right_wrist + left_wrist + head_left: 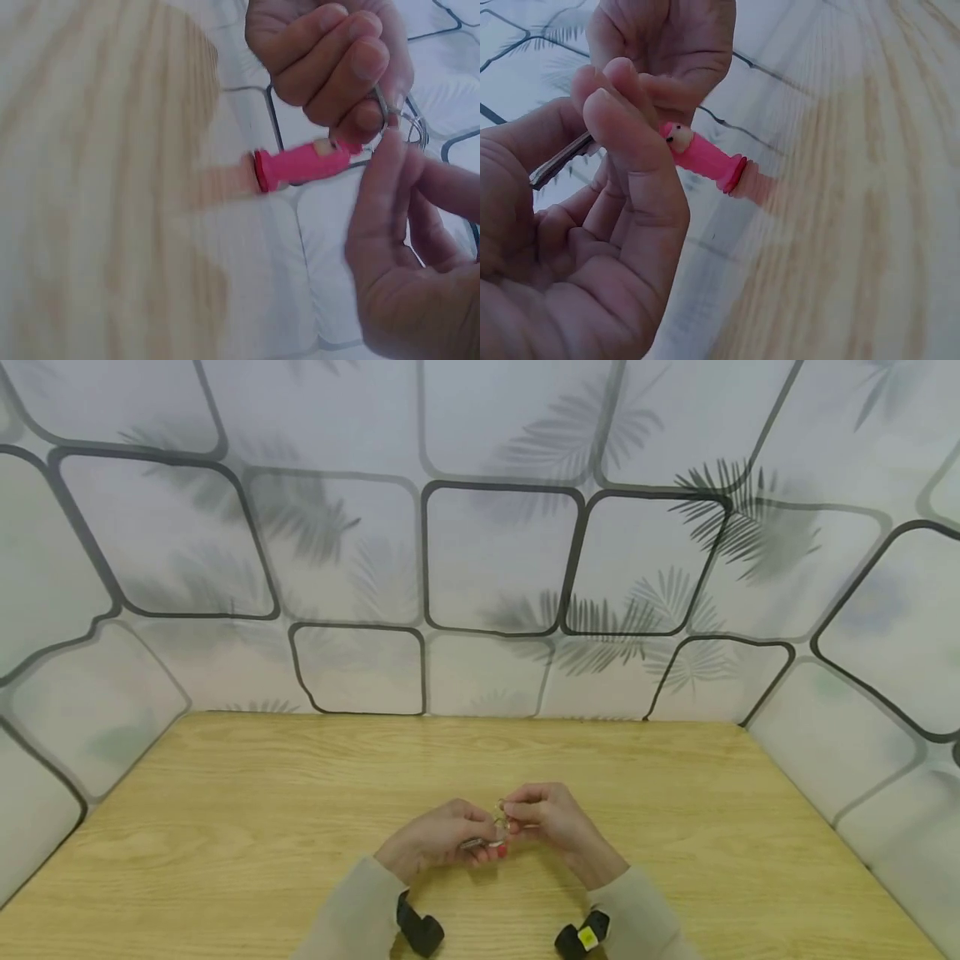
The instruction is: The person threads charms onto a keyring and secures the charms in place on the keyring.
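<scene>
Both hands meet over the table around a keychain. My left hand (450, 833) holds a metal key (561, 159), whose slim shaft sticks out past the fingers in the left wrist view. With fingertips, my right hand (553, 818) pinches the metal key ring (415, 129), close beside the left hand's curled fingers. A pink figure charm (307, 162) with a pale face patch hangs from the ring, below the hands. Fingers hide part of the ring and most of the key.
The wooden table (262, 793) spreads under both hands. Pale wall panels (495, 560) with dark outlines and leaf prints stand behind it and at both sides. Black wrist straps (420, 928) sit on both sleeves.
</scene>
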{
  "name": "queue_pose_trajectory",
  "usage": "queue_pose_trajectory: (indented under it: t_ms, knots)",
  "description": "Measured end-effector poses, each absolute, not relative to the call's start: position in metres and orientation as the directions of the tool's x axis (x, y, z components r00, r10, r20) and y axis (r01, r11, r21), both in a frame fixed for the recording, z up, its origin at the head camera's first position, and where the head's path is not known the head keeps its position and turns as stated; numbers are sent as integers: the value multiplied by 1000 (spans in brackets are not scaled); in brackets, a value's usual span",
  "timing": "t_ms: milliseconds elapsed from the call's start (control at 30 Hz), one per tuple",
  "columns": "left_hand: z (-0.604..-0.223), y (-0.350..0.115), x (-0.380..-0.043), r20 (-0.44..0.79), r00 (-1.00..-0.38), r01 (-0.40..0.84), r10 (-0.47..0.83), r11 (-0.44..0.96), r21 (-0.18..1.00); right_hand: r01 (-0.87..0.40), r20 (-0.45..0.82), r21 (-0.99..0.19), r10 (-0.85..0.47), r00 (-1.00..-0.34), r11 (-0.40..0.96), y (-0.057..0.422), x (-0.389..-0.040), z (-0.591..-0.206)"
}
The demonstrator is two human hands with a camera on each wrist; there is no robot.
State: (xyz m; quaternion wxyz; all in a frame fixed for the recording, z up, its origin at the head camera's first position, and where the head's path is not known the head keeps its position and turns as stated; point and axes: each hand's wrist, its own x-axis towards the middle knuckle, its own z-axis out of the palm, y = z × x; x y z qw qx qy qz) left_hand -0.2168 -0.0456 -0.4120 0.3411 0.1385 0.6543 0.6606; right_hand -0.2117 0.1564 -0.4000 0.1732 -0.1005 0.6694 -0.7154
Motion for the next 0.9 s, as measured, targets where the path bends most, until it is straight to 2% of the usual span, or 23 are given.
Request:
queue_pose_trajectory:
  t_ms: [133,267,367,500,767,900]
  knots:
    - [-411,-46,-218,-221,-763,-249,608,40,968,45,-42,-999,-431,-901,4,162,-214,-401]
    - [-408,-52,-221,-169,-791,-207,587,3,978,-5,6,-1000,-539,-842,-2,167,-217,-402]
    - [-406,-56,-223,-148,-796,-188,587,-6,982,13,-6,-1000,-589,-808,-7,170,-218,-402]
    - [-406,-62,-226,-138,-796,-183,589,-16,983,58,-77,-997,-578,-813,52,175,-220,-401]
    - [-407,-74,-236,-166,-805,-140,570,89,986,33,-154,-979,-628,-762,200,196,-232,-395]
    - [-404,-73,-245,-203,-814,-140,544,155,978,35,-193,-965,-618,-762,259,205,-247,-397]
